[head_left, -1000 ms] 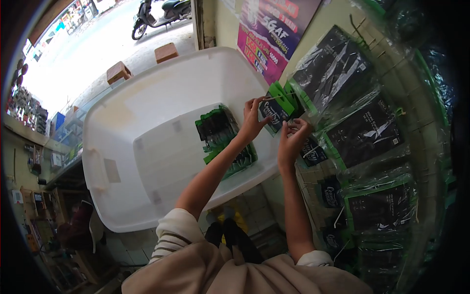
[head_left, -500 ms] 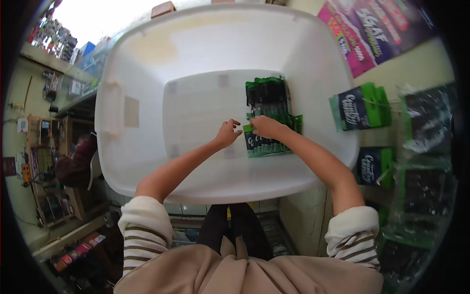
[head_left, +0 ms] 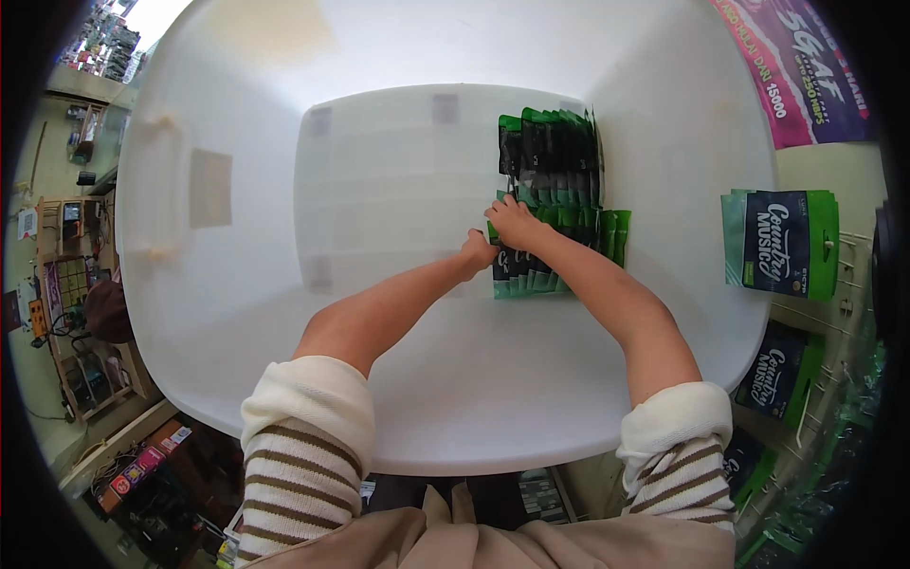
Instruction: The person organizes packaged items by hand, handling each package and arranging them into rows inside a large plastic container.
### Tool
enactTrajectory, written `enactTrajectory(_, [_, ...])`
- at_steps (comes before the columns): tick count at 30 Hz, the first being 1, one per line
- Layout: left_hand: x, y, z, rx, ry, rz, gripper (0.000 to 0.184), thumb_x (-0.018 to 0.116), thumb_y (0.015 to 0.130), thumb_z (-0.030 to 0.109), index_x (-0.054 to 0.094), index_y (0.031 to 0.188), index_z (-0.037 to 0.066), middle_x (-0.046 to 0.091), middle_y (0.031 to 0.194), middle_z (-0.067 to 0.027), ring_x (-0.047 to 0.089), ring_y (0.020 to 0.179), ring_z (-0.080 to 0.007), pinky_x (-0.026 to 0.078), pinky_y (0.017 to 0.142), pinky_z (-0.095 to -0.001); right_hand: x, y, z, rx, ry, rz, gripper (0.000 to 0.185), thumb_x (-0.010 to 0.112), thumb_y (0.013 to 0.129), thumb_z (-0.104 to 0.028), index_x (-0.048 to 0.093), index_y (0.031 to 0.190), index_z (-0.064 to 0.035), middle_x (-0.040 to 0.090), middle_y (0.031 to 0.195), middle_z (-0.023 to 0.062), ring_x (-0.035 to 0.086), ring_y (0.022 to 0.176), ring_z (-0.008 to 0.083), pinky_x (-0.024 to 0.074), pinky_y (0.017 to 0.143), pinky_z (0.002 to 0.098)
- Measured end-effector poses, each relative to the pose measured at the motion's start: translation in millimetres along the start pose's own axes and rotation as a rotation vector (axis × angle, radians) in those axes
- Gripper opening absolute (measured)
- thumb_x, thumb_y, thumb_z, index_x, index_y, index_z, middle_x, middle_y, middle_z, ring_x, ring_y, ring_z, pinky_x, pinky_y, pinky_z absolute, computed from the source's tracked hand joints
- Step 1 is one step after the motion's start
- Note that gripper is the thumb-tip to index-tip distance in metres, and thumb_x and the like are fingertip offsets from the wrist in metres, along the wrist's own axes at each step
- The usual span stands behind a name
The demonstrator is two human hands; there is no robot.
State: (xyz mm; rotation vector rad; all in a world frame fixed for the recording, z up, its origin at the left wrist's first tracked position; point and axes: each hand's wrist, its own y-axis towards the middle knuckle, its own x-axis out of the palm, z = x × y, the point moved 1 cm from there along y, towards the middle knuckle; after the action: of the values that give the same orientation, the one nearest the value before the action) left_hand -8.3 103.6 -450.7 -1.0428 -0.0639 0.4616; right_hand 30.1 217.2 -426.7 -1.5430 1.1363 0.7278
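Inside a big white plastic tub (head_left: pixel 379 379), green-and-black packets stand packed in two rows against the right part of the floor. The back row (head_left: pixel 559 156) is upright with green tops. The front row (head_left: pixel 540 275) leans and shows white lettering. My left hand (head_left: pixel 481 249) is closed at the left edge of the front row, its fingertips partly hidden. My right hand (head_left: pixel 513 226) is just above and right of it, fingers bent over the left end of the front row where the two rows meet. How many packets the fingers hold is hidden.
On the right wall, packets marked "Country Music" (head_left: pixel 782 244) hang from a wire rack (head_left: pixel 844 294), below a purple-pink poster (head_left: pixel 806 71). Shelves with small goods (head_left: pixel 71 275) stand at the left. The tub's high rim surrounds both forearms.
The camera view has come closer to the tub. My left hand has moved right onto the front packets, from open and apart to closed at their edge. My right hand stays at the packets.
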Motion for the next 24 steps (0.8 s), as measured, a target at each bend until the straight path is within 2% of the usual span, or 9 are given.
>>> enactTrajectory(2, [-1.6,-5.5,3.2,0.016,-0.007,-0.047,0.048,0.06,0.077,0.021,0.039,0.114,-0.002,0.051,0.109,-0.0189,0.052,0.1,-0.0311,0.043,0.082,-0.0375,-6.6,-2.1,-0.9,-0.005,-0.047,0.02,0.033,0.065,0.065,-0.009,0.054,0.096,-0.0028,0.048,0.102,0.0104,0.042,0.1,0.0286,0.0389,0.082,0.0403])
enactTrajectory(4, [-8.1,-32.4,17.8,0.122,0.214,-0.006,0.04,0.059,0.078,0.02,0.041,0.108,0.0,0.056,0.097,-0.017,0.054,0.093,-0.0306,0.043,0.077,-0.0382,-26.1,-6.6,-4.1,-0.064,0.013,0.045,0.027,0.065,0.066,-0.011,0.055,0.089,-0.0032,0.049,0.096,0.0087,0.041,0.099,0.0277,0.0379,0.081,0.0393])
enactTrajectory(8, [-22.9,-52.9,22.7,0.242,0.192,0.053,0.028,0.057,0.08,0.018,0.042,0.098,0.002,0.056,0.091,-0.0189,0.053,0.09,-0.0339,0.042,0.073,-0.0404,-81.2,-24.6,-19.9,-0.138,0.06,0.078,0.023,0.064,0.068,-0.013,0.055,0.088,-0.0044,0.052,0.091,0.0073,0.043,0.097,0.0269,0.0381,0.081,0.0388])
enactTrajectory(11, [-47.7,-99.3,52.5,0.544,0.368,0.164,0.022,0.053,0.083,0.017,0.04,0.092,0.002,0.056,0.087,-0.0163,0.055,0.081,-0.0312,0.042,0.07,-0.0389,-133.3,-51.2,-40.8,-0.106,0.104,0.12,0.024,0.064,0.071,-0.015,0.054,0.091,-0.0047,0.056,0.09,0.0088,0.048,0.097,0.0257,0.0385,0.081,0.0379])
enactTrajectory(14, [-70.0,-156.5,92.7,0.69,0.202,0.143,0.017,0.051,0.085,0.012,0.039,0.092,0.001,0.056,0.082,-0.0139,0.057,0.075,-0.0241,0.043,0.067,-0.0346,-192.4,-88.9,-58.4,-0.028,0.123,0.302,0.022,0.062,0.074,-0.013,0.052,0.091,-0.0055,0.057,0.088,0.0081,0.052,0.092,0.0246,0.0387,0.08,0.0372])
enactTrajectory(17, [-79.0,-218.4,138.7,0.882,-0.039,0.114,0.01,0.049,0.086,0.007,0.043,0.091,0.001,0.057,0.081,-0.0085,0.056,0.075,-0.0145,0.044,0.066,-0.0289,-247.1,-148.1,-71.4,0.127,0.257,0.689,0.019,0.061,0.074,-0.009,0.051,0.09,-0.0036,0.056,0.087,0.0096,0.053,0.087,0.0262,0.0411,0.075,0.0374])
enactTrajectory(18, [-74.9,-230.7,153.4,0.926,-0.032,0.095,0.01,0.049,0.086,0.007,0.043,0.091,0.001,0.057,0.081,-0.0085,0.056,0.075,-0.0145,0.044,0.066,-0.0289,-259.9,-172.8,-78.2,0.147,0.225,0.72,0.019,0.061,0.074,-0.009,0.051,0.09,-0.0036,0.056,0.087,0.0096,0.053,0.087,0.0262,0.0411,0.075,0.0374])
enactTrajectory(20, [-64.9,-253.1,178.0,1.054,-0.2,0.024,0.01,0.053,0.085,0.008,0.046,0.089,0.002,0.057,0.081,-0.0045,0.056,0.075,-0.0119,0.045,0.064,-0.0255,-278.3,-224.2,-94.3,0.369,0.315,1.03,0.017,0.06,0.076,-0.005,0.052,0.09,-0.0035,0.055,0.084,0.0086,0.055,0.077,0.0226,0.0433,0.065,0.0339])
enactTrajectory(24, [-17.0,-286.2,227.7,1.157,-0.26,-0.14,0.01,0.055,0.084,0.008,0.051,0.092,0.002,0.057,0.082,-0.0026,0.055,0.079,-0.0099,0.045,0.071,-0.0253,-289.5,-288.1,-106.6,0.536,0.487,1.357,0.01,0.059,0.08,-0.007,0.053,0.087,-0.0027,0.053,0.078,0.0053,0.053,0.062,0.0125,0.0413,0.055,0.0265])
